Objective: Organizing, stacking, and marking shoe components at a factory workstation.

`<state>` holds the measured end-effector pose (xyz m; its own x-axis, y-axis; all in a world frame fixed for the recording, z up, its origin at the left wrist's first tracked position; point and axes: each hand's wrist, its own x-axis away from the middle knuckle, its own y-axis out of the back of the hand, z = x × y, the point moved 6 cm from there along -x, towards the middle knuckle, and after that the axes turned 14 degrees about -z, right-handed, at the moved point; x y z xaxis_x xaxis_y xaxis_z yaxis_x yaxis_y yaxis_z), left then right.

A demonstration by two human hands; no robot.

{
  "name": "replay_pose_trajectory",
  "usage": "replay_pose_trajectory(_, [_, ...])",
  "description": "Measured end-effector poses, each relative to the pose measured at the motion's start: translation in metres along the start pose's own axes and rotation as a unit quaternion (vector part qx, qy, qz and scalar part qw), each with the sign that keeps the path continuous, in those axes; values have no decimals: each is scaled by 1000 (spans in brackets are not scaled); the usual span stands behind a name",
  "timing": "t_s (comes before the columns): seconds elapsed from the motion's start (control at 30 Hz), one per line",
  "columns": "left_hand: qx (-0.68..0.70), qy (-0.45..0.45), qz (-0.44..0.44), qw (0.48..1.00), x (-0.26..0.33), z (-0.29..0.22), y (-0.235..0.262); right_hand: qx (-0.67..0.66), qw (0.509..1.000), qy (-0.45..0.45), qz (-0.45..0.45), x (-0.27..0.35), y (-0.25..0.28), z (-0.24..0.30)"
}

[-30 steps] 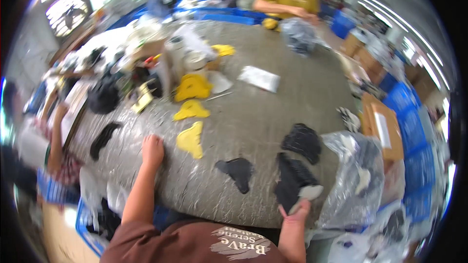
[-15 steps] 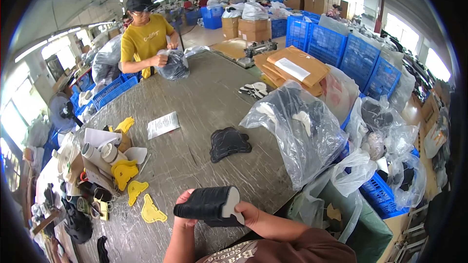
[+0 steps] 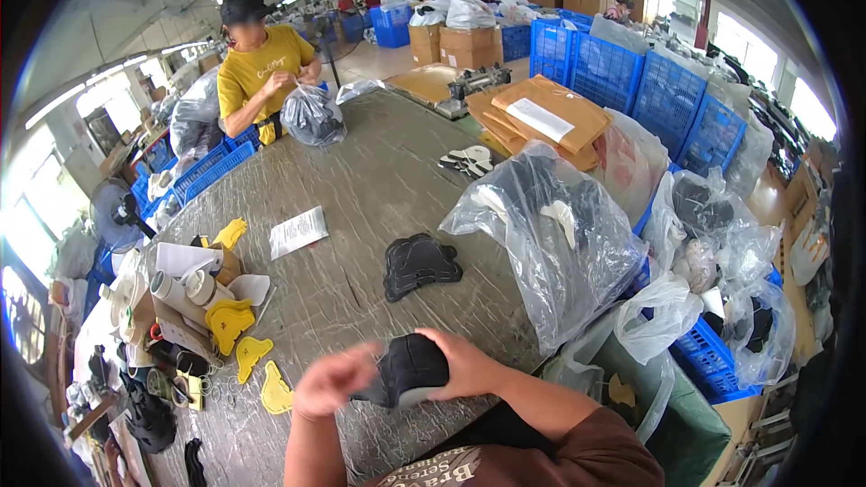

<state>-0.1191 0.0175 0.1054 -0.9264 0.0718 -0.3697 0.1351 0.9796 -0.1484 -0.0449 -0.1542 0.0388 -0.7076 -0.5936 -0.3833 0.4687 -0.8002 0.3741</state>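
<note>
A thick stack of black cut pieces [image 3: 413, 362], with a pale edge showing underneath, is held above the near side of the table. My right hand [image 3: 465, 365] is closed on its right side, fingers over the top. At the stack's left is my left hand [image 3: 338, 381], its fingers smeared by motion, and I cannot tell whether it touches the pieces. Farther off on the tabletop lies a similar pile of black shaped pieces [image 3: 421, 266] with wavy edges.
Yellow templates [image 3: 252, 356] and a cluster of rolls and tools [image 3: 185, 293] lie to the left. A clear plastic bag [image 3: 550, 239] covers the right edge, near brown envelopes [image 3: 546, 117]. Across the table, a co-worker in yellow [image 3: 262, 68] handles a filled plastic bag [image 3: 313, 115].
The stack has turned in my hands, so its black top now shows. My left hand has come off its left end, and my right hand has moved over its upper side.
</note>
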Motion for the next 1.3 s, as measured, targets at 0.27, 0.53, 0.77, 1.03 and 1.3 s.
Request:
replay_pose_trajectory(0.27, [-510, 145, 160, 833, 2, 58, -21, -39, 976, -127, -175, 5, 26, -43])
replay_pose_trajectory(0.53, [-455, 110, -8, 884, -16, 78, -18, -261, 927, -190, -192, 21, 25, -50])
replay_pose_trajectory(0.77, [-495, 94, -28, 864, -22, 85, -11, -134, 981, -83, -113, 15, 38, -18])
replay_pose_trajectory(1.03, [-350, 81, 51, 932, -11, 111, 12, -17, 994, 107, -20, 4, 43, 33])
replay_pose_trajectory(1.3, [-337, 188, -16, 922, 6, 97, 29, 61, 974, 190, 106, 2, 35, 54])
